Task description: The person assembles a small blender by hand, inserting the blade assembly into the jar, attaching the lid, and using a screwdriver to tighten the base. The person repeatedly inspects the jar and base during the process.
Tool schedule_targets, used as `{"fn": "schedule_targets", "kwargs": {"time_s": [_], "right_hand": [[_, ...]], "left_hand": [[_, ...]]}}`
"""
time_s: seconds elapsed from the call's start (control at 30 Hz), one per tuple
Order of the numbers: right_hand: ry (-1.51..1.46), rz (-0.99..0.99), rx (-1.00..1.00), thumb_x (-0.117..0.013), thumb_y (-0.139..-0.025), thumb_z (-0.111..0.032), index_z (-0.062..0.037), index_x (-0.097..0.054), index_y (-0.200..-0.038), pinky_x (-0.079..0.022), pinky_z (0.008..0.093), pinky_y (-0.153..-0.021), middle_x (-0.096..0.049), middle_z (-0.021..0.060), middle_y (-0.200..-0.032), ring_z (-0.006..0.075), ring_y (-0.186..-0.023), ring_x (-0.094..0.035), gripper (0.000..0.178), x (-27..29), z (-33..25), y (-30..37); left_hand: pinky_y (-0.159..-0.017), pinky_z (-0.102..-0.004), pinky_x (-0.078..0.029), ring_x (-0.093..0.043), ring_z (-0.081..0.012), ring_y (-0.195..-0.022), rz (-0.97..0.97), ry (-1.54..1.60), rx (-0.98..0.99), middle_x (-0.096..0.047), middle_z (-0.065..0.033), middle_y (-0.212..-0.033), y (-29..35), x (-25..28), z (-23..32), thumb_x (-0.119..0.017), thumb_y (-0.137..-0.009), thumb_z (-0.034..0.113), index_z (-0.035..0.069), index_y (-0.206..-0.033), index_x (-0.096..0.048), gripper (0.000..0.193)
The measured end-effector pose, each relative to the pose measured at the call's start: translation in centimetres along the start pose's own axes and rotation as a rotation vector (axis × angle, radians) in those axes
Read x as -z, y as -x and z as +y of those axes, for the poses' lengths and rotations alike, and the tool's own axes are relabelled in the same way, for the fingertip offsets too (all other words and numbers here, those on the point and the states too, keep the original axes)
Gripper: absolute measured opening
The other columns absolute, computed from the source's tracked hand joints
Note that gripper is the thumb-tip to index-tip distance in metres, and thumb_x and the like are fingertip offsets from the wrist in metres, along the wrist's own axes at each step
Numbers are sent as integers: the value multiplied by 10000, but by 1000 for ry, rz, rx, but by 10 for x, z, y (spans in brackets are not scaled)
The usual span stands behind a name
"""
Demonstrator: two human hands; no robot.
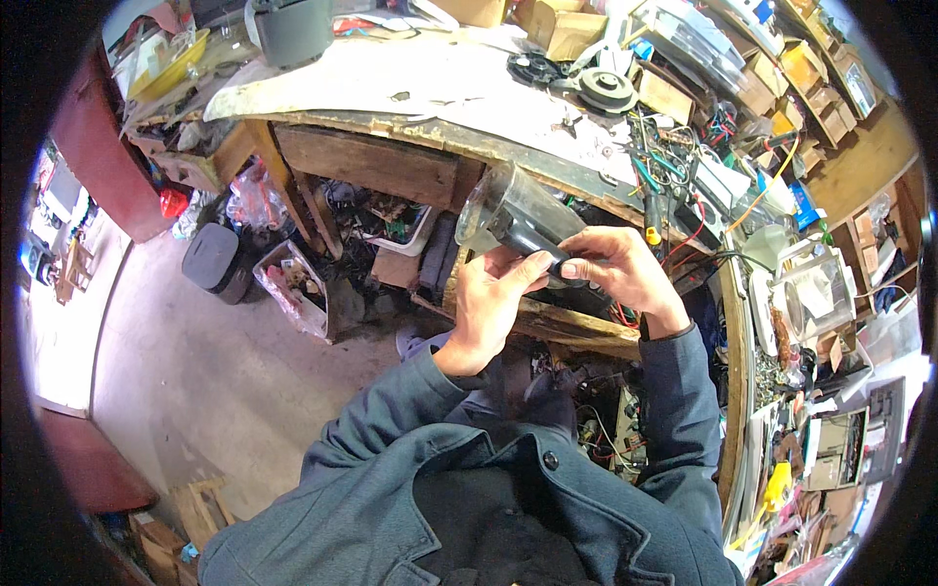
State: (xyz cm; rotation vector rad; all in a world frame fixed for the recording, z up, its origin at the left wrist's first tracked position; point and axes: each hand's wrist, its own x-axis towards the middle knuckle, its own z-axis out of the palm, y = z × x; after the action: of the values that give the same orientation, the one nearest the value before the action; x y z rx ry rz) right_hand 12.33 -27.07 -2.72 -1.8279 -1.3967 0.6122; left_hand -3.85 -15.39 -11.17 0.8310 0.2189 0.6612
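Note:
Above the front edge of the workbench, both my hands hold a clear, cup-like plastic container (476, 217) with a long black handle-like part (531, 234). It is tilted, its wide clear end pointing up and to the left. My left hand (489, 305) is closed on the black part from below, the thumb lying along it. At the lower right end of that part, my right hand (622, 271) grips with thumb and fingers, close to the left fingertips. My fingers cover part of the black piece, so its lower end is hidden.
The workbench (391, 88) carries a dark bin (293, 34), a round grey part (607, 89) and scattered pliers and wires on the right. An open drawer (576, 327) sits just below my hands. On the floor stand a dark bin (217, 262) and a box of scraps (293, 288).

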Motion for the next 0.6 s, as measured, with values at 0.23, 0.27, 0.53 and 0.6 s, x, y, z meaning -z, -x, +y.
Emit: {"fn": "schedule_targets", "kwargs": {"time_s": [0.23, 0.27, 0.53, 0.6], "right_hand": [[-51, -77, -43, -805, -922, -158, 16, -754, -1110, -549, 293, -790, -736, 52, -890, 108, -849, -648, 262, 5, 5, -6], [-70, -62, -34, -806, -922, -165, 17, -752, -1112, -548, 293, -791, -735, 53, -892, 108, -854, -646, 269, 4, 5, -5], [53, -88, 40, -792, -931, -111, 28, -727, -1110, -564, 301, -804, -738, 70, -944, 124, -891, -683, 236, -3, -5, 3], [104, -107, 89, -768, -948, -109, 23, -730, -1108, -559, 291, -814, -743, 75, -959, 122, -896, -683, 210, 2, -8, 8]], "left_hand": [[-825, -275, -592, -707, -120, -876, 8, -123, -99, -771, -69, -1040, 0, 4, -4, -766, -976, 147, -34, -1104, -752, 222], [-827, -275, -593, -709, -123, -875, 12, -160, -107, -771, -71, -1042, 0, 4, -4, -766, -976, 145, -36, -1104, -751, 223], [-905, -374, -635, -746, -222, -929, 93, -61, -31, -750, -125, -1058, 9, 8, -10, -739, -967, 61, -44, -1111, -711, 181], [-872, -333, -629, -721, -152, -897, 89, -3, -53, -750, -88, -1012, 15, 7, -10, -759, -968, 94, -34, -1064, -735, 162]]}}
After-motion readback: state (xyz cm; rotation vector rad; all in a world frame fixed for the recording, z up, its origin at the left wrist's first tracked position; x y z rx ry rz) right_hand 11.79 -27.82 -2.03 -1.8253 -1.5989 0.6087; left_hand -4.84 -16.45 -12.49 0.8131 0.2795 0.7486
